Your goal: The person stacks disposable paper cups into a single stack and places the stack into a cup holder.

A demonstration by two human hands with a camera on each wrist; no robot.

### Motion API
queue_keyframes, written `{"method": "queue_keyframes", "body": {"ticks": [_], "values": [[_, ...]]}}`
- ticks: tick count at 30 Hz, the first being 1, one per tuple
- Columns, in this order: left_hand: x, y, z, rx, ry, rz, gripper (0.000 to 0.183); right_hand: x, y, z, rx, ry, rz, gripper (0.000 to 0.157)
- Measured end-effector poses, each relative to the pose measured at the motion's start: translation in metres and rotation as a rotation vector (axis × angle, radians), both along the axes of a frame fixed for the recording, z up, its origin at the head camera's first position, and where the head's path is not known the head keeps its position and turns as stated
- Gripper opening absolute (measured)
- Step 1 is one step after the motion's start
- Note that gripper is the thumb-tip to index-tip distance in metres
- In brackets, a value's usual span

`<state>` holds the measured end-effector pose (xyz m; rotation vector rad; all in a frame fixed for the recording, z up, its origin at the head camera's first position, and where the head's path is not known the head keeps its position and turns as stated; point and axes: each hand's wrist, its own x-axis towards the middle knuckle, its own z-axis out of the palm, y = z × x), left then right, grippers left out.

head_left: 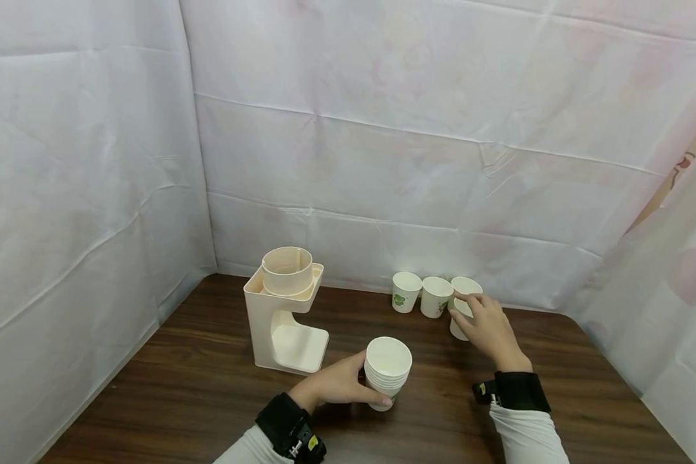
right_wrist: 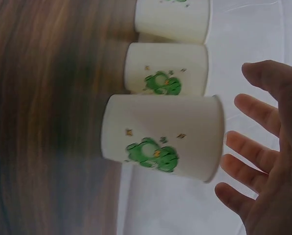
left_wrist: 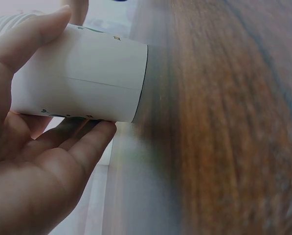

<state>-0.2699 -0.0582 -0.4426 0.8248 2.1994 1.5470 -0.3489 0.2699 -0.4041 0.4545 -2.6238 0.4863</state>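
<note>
My left hand grips a nested stack of white paper cups, thumb on one side and fingers round the other. In the left wrist view the lowest cup is tilted relative to the frame, its base close to the table. My right hand is at a paper cup in front of the row's right end. The right wrist view shows its fingers spread and relaxed just beyond the rim of the nearest cup, which has a green cartoon print. The fingers appear apart from it.
Along the back stand a left cup, a middle cup and a right cup. A cream dispenser-like stand with a round top container stands left on the wooden table. White curtains hang behind.
</note>
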Motion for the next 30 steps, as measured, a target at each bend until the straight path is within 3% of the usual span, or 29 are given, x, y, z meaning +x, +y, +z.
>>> {"method": "queue_keyframes", "body": {"ticks": [15,30], "values": [[-0.001,0.000,0.000,0.000,-0.009,0.004,0.076,-0.014,0.004,-0.009,0.008,-0.102,-0.054,0.052],[-0.002,0.000,-0.001,0.032,-0.013,-0.019,0.076,-0.011,0.005,-0.009,0.030,-0.119,-0.053,0.048]]}}
